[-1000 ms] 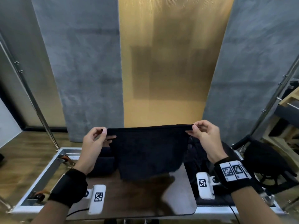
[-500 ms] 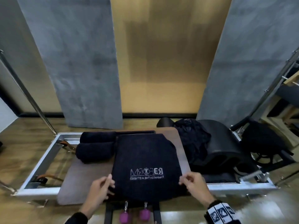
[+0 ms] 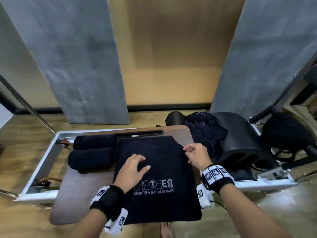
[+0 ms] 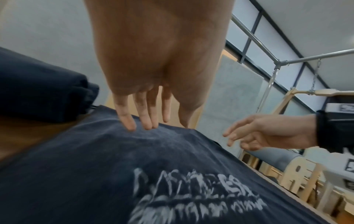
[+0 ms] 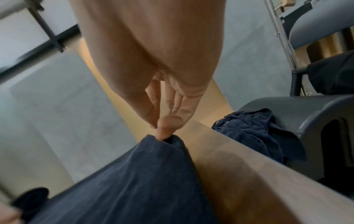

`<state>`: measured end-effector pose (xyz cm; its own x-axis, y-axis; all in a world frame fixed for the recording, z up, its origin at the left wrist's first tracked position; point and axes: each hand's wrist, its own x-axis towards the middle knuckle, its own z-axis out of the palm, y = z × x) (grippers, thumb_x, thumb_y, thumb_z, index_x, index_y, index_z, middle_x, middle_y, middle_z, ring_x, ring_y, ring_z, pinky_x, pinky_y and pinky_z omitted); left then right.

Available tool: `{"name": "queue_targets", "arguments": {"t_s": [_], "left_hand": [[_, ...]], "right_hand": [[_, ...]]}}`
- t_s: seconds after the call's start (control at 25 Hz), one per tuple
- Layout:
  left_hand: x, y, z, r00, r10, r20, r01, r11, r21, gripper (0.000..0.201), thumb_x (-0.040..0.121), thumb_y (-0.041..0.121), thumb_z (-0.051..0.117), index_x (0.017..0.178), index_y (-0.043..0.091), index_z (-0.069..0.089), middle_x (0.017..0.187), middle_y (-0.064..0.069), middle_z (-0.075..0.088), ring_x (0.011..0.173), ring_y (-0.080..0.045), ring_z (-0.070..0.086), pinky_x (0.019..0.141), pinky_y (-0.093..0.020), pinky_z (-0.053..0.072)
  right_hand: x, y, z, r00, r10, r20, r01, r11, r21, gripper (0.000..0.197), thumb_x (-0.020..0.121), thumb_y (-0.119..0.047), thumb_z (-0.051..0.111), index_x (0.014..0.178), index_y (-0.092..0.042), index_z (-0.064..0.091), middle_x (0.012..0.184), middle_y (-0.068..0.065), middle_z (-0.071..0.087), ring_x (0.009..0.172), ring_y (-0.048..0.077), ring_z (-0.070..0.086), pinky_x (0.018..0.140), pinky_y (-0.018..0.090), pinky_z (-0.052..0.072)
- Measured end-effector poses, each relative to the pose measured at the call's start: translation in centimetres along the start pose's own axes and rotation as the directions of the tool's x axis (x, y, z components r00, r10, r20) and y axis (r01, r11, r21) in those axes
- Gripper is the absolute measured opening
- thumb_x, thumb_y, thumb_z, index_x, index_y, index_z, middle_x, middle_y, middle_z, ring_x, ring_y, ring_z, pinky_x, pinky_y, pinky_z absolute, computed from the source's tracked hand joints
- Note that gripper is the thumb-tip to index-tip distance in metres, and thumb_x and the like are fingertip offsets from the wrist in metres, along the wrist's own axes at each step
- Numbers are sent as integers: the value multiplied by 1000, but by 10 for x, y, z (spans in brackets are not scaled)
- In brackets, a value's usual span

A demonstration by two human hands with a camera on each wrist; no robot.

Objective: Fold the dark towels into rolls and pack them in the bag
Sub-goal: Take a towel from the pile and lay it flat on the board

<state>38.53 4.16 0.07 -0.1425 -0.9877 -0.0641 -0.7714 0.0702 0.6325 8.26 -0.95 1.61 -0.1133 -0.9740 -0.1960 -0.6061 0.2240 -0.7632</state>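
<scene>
**Clerk:** On the table (image 3: 82,200), centre: one dark towel (image 3: 164,200), spread flat, white lettering toward the near end and reading reversed. Its near edge hangs a little over the table's near edge.

**Checker:** Hands?

**Clerk:** Left hand (image 3: 131,170), fingers spread, tips resting on the middle of the cloth; likely pinning it so it does not slide. Right hand (image 3: 197,156) at the far right corner, thumb and a fingertip pinching the towel's edge, probably tugging that corner square.

**Checker:** Finished stock?

**Clerk:** Two rolled towels (image 3: 92,152), far left on the table, side by side and touching, just beside the flat towel's left edge. Parked clear of the working area, I judge, until packing.

**Checker:** Unworked stock?

**Clerk:** One crumpled heap of dark towels (image 3: 205,134), far right, draped over a black padded barrel (image 3: 243,143), near the right hand.

**Checker:** Bag?

**Clerk:** A black bag-like shape (image 3: 283,134) at far right, beyond the barrel; too dark to confirm. Nothing packed that I can see.

**Checker:** Stage?

**Clerk:** Flattening before rolling; rolling not yet begun on this piece.
</scene>
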Motion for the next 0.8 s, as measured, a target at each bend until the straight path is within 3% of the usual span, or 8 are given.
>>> {"name": "queue_targets", "arguments": {"t_s": [0.08, 0.16, 0.24, 0.32, 0.48, 0.6, 0.68, 0.8], "left_hand": [[30, 17, 4, 991, -6, 133, -13, 990, 141, 65, 95, 53, 71, 150, 26, 49, 151, 9, 47, 143, -15, 41, 117, -41, 39], [57, 31, 9, 958, -77, 277, -7, 957, 291, 96, 91, 53, 75, 167, 28, 22, 174, 5, 15, 161, -23, 9, 127, -53, 19], [73, 37, 15, 892, -187, 411, -1, 910, 415, 119, 87, 52, 80, 168, 36, -5, 175, 7, -20, 160, -30, -22, 123, -70, -3], [83, 34, 20, 818, -295, 494, 42, 887, 461, 128, 86, 53, 81, 163, 43, -21, 166, 10, -40, 153, -36, -37, 116, -80, -7], [91, 26, 26, 746, -377, 549, 73, 866, 495, 133, 86, 57, 80, 157, 45, -32, 155, 12, -55, 148, -39, -44, 112, -86, -2], [95, 28, 30, 729, -398, 556, 76, 856, 512, 135, 85, 57, 80, 156, 45, -34, 153, 11, -57, 147, -41, -45, 110, -88, 0], [96, 28, 29, 717, -412, 562, 78, 849, 523, 136, 85, 57, 81, 155, 45, -35, 153, 11, -58, 146, -41, -46, 110, -88, 0], [97, 30, 25, 705, -423, 570, 78, 844, 530, 135, 85, 56, 80, 155, 45, -35, 152, 12, -58, 146, -40, -46, 111, -88, 0]], "right_hand": [[21, -7, 4, 997, -59, 41, 66, 977, -201, 31, 91, 0, 62, 108, -21, 78, 107, 6, 72, 91, 28, 70, 81, 37, 58], [37, -11, 9, 992, -59, 113, 94, 938, -332, 36, 90, -9, 68, 119, -29, 74, 119, 5, 62, 105, 33, 66, 88, 37, 53], [51, -8, 13, 988, -44, 151, 95, 932, -349, 26, 90, -19, 75, 113, -30, 75, 105, 0, 59, 101, 31, 66, 85, 37, 54], [60, -2, 12, 996, -23, 88, 48, 954, -297, 8, 93, -22, 74, 99, -24, 77, 91, -1, 65, 97, 31, 67, 82, 39, 56], [72, 22, -2, 966, 130, -225, -172, 968, -181, 11, 97, -24, 63, 94, -18, 72, 98, 15, 70, 97, 39, 65, 83, 42, 55], [76, 19, -3, 1000, -2, 30, 7, 987, -162, 25, 89, -31, 78, 112, -31, 70, 84, 3, 67, 85, 26, 66, 79, 39, 55], [80, 10, 3, 974, -61, 219, 113, 965, -235, 31, 86, -29, 82, 114, -37, 71, 77, -3, 64, 81, 22, 66, 78, 38, 56], [88, 9, 8, 999, -43, -3, 40, 943, -330, 6, 95, -28, 67, 100, -27, 69, 91, 6, 68, 91, 36, 65, 75, 38, 50]]}}
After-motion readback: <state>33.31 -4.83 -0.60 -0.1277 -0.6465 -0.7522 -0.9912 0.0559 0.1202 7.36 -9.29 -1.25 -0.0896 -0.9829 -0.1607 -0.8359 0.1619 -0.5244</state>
